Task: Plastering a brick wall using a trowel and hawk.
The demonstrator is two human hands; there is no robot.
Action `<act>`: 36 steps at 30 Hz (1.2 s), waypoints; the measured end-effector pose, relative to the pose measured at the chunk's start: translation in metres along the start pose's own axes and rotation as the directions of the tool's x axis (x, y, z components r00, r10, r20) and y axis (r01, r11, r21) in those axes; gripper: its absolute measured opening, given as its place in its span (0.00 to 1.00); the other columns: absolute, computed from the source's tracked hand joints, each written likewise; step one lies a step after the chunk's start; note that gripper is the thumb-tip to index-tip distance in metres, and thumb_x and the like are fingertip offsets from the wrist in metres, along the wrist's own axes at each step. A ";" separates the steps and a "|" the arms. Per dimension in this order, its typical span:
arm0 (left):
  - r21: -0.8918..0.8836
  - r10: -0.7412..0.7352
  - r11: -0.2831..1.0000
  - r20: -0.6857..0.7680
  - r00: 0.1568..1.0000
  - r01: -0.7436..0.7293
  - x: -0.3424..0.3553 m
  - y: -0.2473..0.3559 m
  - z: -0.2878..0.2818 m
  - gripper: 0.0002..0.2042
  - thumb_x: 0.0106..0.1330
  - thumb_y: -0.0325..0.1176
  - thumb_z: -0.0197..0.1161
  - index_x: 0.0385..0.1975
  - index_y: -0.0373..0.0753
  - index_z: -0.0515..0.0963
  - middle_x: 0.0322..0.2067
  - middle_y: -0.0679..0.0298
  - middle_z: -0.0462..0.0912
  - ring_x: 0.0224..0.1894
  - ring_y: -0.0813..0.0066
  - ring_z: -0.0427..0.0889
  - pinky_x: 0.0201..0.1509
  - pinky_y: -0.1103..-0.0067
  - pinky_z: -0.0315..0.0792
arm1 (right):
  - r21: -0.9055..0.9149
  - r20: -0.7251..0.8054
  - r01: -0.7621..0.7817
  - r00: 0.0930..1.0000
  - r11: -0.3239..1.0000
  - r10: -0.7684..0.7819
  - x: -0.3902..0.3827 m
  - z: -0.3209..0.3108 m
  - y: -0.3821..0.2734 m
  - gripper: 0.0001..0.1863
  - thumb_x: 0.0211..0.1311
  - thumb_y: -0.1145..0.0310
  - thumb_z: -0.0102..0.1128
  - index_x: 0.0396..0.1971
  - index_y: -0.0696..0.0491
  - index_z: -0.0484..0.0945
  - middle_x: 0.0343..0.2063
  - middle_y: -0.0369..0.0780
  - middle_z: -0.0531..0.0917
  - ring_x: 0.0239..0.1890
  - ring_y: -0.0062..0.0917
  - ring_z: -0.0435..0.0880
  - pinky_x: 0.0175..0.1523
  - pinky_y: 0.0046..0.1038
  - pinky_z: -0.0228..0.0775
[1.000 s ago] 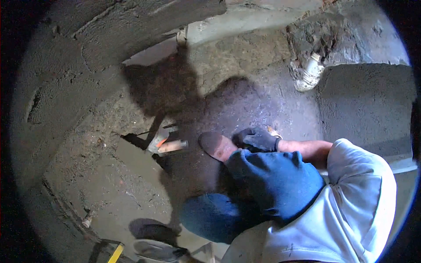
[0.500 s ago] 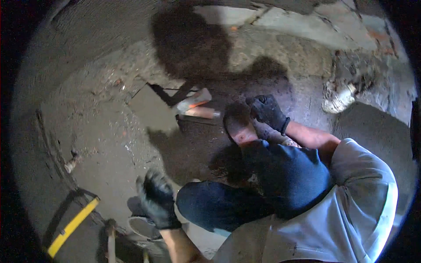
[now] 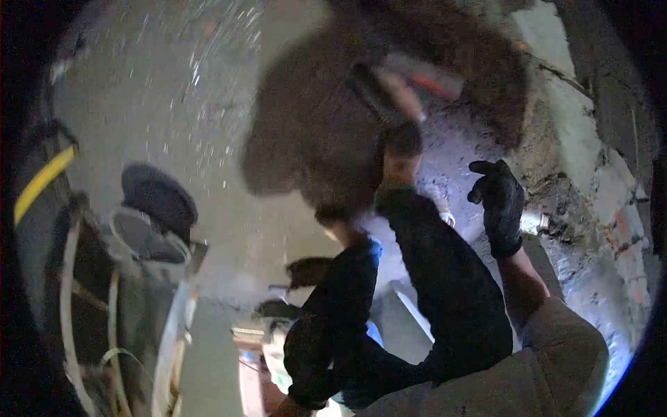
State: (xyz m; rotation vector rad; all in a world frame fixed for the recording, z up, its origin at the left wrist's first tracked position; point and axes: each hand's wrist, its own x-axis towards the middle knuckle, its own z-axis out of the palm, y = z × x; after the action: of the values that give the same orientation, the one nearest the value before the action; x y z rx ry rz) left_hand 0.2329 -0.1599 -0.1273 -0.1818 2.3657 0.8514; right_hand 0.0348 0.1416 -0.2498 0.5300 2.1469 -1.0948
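My right hand point(image 3: 499, 205), in a dark glove, is raised beside my right leg with its fingers apart and nothing in them. My left hand point(image 3: 309, 389), also gloved, is low in the view against my dark trousers; its fingers cannot be made out. My feet rest on the grimy floor. Beyond them, in shadow, lie a blurred tool with a red-orange stripe point(image 3: 434, 85) and one with a pale handle point(image 3: 403, 94). A short white pipe fitting point(image 3: 533, 222) juts out just right of my right hand.
A round container point(image 3: 146, 240) stands at the left among long pale bars point(image 3: 69, 278). A yellow bar point(image 3: 43, 184) lies at the far left. Wet grey screed point(image 3: 167, 83) covers the upper left floor. A broken brick and plaster edge point(image 3: 622, 236) runs down the right.
The view has swung round sharply, bringing the tools upward and the container higher. My right hand has left my leg and opened. My left hand has moved from beside the container to low by my legs.
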 end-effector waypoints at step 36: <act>-0.910 -0.961 -0.090 0.186 0.204 0.404 -0.356 0.065 0.582 0.22 0.56 0.49 0.61 0.42 0.38 0.78 0.32 0.50 0.81 0.40 0.53 0.78 0.48 0.64 0.72 | -0.458 0.677 -0.212 0.547 0.863 0.493 -0.344 0.109 0.004 0.13 0.64 0.69 0.49 0.46 0.57 0.73 0.31 0.36 0.79 0.29 0.26 0.78 0.37 0.29 0.72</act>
State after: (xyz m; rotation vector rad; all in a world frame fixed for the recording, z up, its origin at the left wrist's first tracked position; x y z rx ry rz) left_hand 0.7899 0.2237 -0.2357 -2.3486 1.3195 1.3035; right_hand 0.3187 0.0347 -0.0536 0.2361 1.2956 -0.5390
